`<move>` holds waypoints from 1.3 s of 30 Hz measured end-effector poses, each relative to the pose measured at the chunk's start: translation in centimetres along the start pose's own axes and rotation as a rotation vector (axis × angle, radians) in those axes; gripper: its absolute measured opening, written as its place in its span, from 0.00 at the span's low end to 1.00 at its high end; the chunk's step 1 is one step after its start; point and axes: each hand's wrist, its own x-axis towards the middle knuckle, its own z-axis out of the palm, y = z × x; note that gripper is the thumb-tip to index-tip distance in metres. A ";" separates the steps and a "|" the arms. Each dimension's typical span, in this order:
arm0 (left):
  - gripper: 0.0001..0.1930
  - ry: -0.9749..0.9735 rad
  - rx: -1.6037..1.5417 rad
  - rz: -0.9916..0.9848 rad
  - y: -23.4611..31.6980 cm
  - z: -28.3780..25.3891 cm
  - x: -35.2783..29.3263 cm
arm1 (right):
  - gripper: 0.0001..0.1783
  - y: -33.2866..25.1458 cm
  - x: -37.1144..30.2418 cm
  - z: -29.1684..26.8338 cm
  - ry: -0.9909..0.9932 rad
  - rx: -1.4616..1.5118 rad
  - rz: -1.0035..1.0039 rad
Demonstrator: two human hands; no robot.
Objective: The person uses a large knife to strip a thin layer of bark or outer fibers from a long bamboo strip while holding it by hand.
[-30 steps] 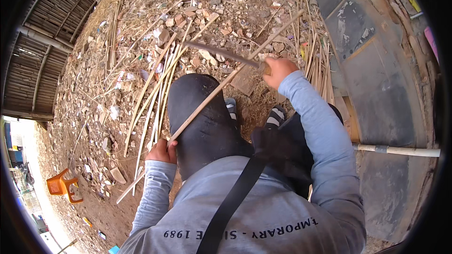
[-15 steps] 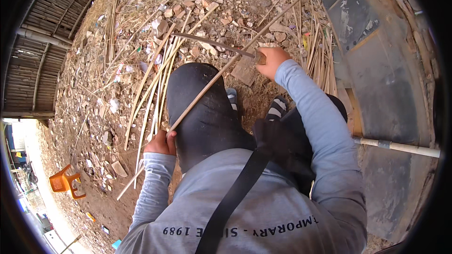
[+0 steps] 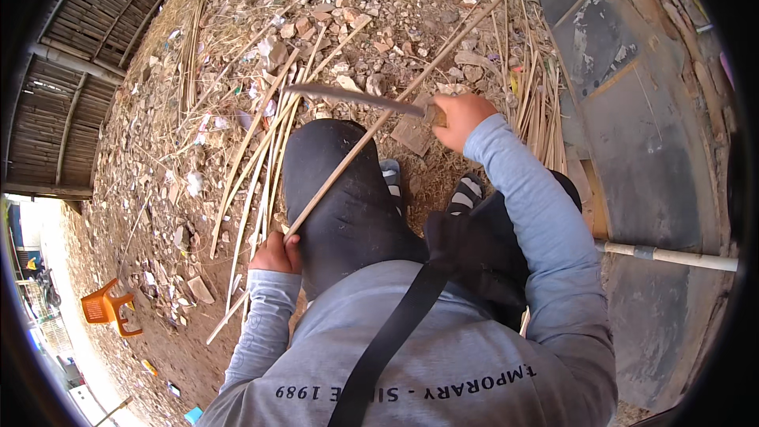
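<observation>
My left hand (image 3: 275, 254) grips the near end of a long thin bamboo strip (image 3: 395, 107) that runs up and to the right across my raised black-trousered knee (image 3: 340, 190) toward the far ground. My right hand (image 3: 457, 117) holds the handle of a long dark blade (image 3: 352, 96), which lies crosswise over the strip just beyond the knee, pointing left. My sandalled feet (image 3: 466, 190) show below the right hand. Both sleeves are light blue.
Many loose bamboo strips (image 3: 253, 158) lie on the stony, littered dirt (image 3: 237, 55) to my left and ahead. A grey slab (image 3: 632, 150) and a white pipe (image 3: 672, 255) sit at the right. An orange plastic chair (image 3: 107, 308) stands at the lower left, under a bamboo roof (image 3: 87, 55).
My right hand and the blade have shifted slightly along the strip, away from the knee. My left hand keeps its hold near the knee.
</observation>
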 end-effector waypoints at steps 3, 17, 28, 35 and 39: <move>0.17 0.061 0.000 0.050 -0.5 0.3 -0.1 | 0.20 0.0 0.3 0.0 -0.066 0.057 0.018; 0.20 0.010 0.022 0.040 0.1 -0.4 1.2 | 0.24 3.8 1.1 1.5 0.101 0.132 0.181; 0.19 -0.003 0.021 0.032 0.1 -0.6 0.9 | 0.24 4.5 1.3 1.5 0.066 0.128 0.208; 0.19 -0.023 -0.018 0.004 0.0 -0.4 0.4 | 0.39 3.7 -0.1 0.6 0.102 0.071 0.137; 0.18 0.032 -0.031 0.058 -0.2 -0.2 0.7 | 0.34 5.1 0.0 -0.4 0.005 0.003 0.128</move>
